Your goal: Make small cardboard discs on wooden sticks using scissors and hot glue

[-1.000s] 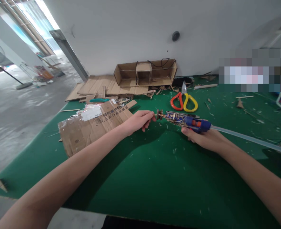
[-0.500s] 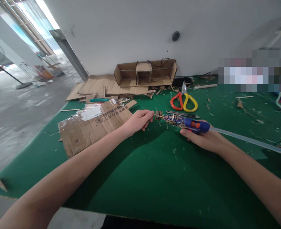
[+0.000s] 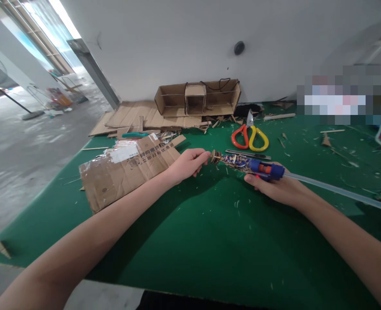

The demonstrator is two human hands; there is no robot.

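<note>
Your right hand (image 3: 276,187) grips a blue glue gun (image 3: 261,168), its nozzle touching a small cardboard disc piece (image 3: 214,156) pinched in your left hand (image 3: 187,164) above the green mat (image 3: 209,241). Gluing looks underway, the joint unfinished; scissors (image 3: 249,137) lie beyond.

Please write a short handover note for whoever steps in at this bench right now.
Left hand: fingertips pinch a small round cardboard piece above the green mat.
Right hand: wrapped round a blue glue gun, nozzle right at that piece; a clear glue stick trails from the back.
Nearby: red and yellow scissors behind the gun, flattened cardboard sheet to the left, cardboard box frame by the wall.
Done: piece and nozzle brought together.
Left: whether glue is on cannot be told; check before pressing.
</note>
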